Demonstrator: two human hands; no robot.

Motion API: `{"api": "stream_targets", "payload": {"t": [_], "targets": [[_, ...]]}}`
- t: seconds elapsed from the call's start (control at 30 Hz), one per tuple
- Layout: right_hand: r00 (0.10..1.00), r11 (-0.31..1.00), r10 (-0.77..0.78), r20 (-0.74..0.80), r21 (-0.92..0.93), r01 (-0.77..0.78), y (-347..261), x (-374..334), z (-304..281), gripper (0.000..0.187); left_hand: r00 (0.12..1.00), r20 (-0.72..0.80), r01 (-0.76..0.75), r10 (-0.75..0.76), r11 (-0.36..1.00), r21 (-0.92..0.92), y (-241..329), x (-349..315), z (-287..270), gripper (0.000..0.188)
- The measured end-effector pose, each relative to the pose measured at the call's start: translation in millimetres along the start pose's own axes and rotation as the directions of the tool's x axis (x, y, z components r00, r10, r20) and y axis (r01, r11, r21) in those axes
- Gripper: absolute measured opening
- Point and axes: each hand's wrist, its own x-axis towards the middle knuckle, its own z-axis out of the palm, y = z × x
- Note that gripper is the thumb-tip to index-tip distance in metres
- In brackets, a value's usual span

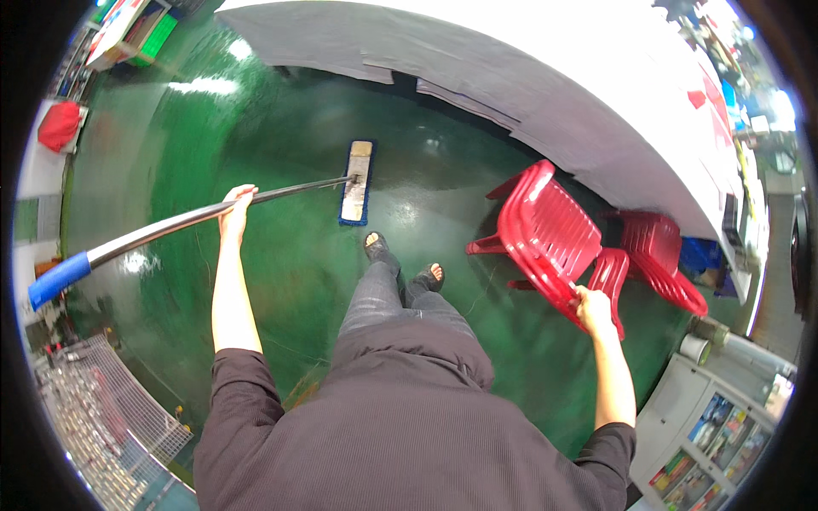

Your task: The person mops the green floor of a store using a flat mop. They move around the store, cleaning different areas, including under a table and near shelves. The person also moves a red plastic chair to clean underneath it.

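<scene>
My left hand [237, 213] is closed around the metal pole of a flat mop [166, 223], held out to my left. The pole ends in a blue grip [60, 279] at the far left. Its flat head [354, 194], edged in blue, lies on the green floor ahead of my feet. On the other side, my right hand [594, 308] grips the edge of a red plastic chair [554, 226]. That chair looks tilted, its back toward me. A second red chair [649, 247] stands just beyond it, close to the draped table.
A long table with a pale cloth [579, 94] curves across the far side and right. Grey cabinets [707, 426] stand at the lower right. A wire rack [111, 409] is at the lower left. A red bundle [59, 126] and a green crate [155, 38] sit at the upper left.
</scene>
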Motion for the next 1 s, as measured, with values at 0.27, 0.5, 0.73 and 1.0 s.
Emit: {"api": "stream_targets", "payload": {"t": [0.27,0.5,0.73,1.0], "targets": [[0.996,0.912,0.073,-0.050,0.408,-0.047,5.2,85.8,-140.8,0.024,0.999,0.013,0.030,-0.032,0.995,0.099,-6.1,16.6,-18.8,0.013],[0.991,0.968,0.093,-0.095,0.240,-0.067,-56.5,93.5,-108.2,0.029,0.991,-0.075,0.118,-0.113,0.990,0.072,-27.4,10.7,-30.3,0.012],[0.987,0.993,0.015,-0.157,0.114,0.003,-164.9,63.9,6.4,0.027,0.996,-0.024,0.089,-0.086,0.985,0.150,-12.8,15.2,-28.9,0.011],[0.866,0.830,0.070,-0.496,0.510,0.225,-135.8,94.3,74.7,0.044,0.999,0.010,0.043,-0.046,0.977,0.209,22.9,-0.1,0.1,0.014]]}}
